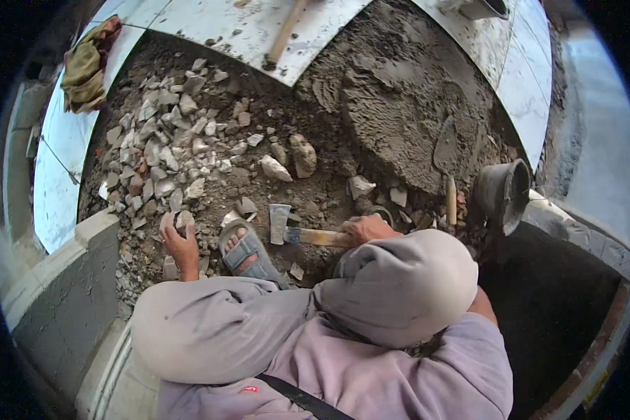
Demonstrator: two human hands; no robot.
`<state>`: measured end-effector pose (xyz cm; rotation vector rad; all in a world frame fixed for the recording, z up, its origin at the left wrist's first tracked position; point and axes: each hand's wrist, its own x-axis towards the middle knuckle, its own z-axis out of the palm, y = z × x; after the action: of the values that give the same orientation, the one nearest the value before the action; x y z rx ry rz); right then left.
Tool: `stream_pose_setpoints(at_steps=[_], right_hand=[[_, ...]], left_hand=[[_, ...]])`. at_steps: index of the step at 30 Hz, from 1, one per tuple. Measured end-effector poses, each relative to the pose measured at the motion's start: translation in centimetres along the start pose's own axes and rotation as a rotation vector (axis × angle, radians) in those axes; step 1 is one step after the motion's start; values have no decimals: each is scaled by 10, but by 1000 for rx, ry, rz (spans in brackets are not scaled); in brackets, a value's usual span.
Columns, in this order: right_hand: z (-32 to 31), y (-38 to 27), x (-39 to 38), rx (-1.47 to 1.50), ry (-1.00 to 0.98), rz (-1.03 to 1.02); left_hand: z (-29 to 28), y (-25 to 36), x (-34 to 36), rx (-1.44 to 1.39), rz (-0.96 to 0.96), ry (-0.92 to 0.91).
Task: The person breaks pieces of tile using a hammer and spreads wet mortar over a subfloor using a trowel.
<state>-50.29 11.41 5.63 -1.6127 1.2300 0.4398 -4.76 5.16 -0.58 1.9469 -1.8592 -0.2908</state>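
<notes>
The hammer [294, 232] lies with its long axis nearly level across the rubble, grey head at the left, just beside the sandalled foot [246, 253], wooden handle running right into the right hand [365, 229], whose grip is closed round it. Left of the foot, the left hand [178, 241] closes on a pale stone chunk [185, 220], so the hammer head points toward that stone.

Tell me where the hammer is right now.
In the head view the hammer lies low at centre, its wooden handle gripped by the right hand and its metal head just right of the sandalled foot, on the rubble-strewn ground.
</notes>
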Motion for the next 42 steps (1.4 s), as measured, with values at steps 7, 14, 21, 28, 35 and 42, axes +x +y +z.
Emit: stream_pose_setpoints(at_steps=[7,14,21,28,35,42], right_hand=[[-24,30,11,-23,986,5],[-2,42,30,62,730,-27],[-42,-21,23,368,499,-150],[-23,-24,40,495,296,-382],[57,25,58,-85,0,-144],[-32,-45,24,103,100,-147]], left_hand=[[35,100,38,-386,393,-377],[84,177,39,-610,635,-939],[98,207,13,-886,435,-1027],[78,147,20,-988,-158,-863],[67,87,89,-830,-155,-277],[87,103,163,153,186,-146]])
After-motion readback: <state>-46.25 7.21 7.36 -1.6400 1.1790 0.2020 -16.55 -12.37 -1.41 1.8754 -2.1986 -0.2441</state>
